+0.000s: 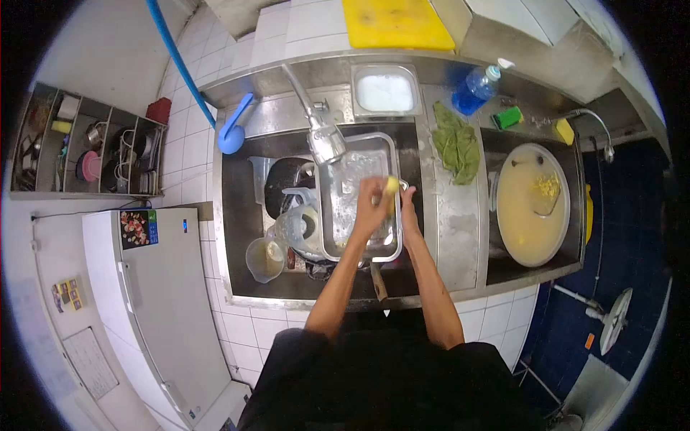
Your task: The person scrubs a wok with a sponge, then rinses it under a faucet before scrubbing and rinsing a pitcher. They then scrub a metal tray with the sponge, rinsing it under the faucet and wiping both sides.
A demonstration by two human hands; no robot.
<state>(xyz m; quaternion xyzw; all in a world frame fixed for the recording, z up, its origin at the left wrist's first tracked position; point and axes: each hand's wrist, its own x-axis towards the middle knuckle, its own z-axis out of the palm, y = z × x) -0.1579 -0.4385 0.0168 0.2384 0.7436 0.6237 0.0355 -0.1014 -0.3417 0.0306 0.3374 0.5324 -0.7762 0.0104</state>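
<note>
A rectangular metal tray (348, 172) lies tilted over the left sink basin, its inside wet and shiny. My left hand (371, 205) is inside the tray near its right wall, closed on a yellow sponge (392, 185). At the tray's right outer edge is my right hand (410, 212), its fingers wrapped round the rim. The metal faucet (326, 144) hangs over the tray's upper left. Under and beside the tray are a clear plastic jug (293, 226) and other dishes, partly hidden.
A measuring cup (265, 260) stands lower left in the basin. Behind are a blue ladle (231, 138) and a container of white suds (384, 93). Rightward lie a green cloth (457, 144), a blue bottle (476, 90) and a large tub of cloudy liquid (521, 215).
</note>
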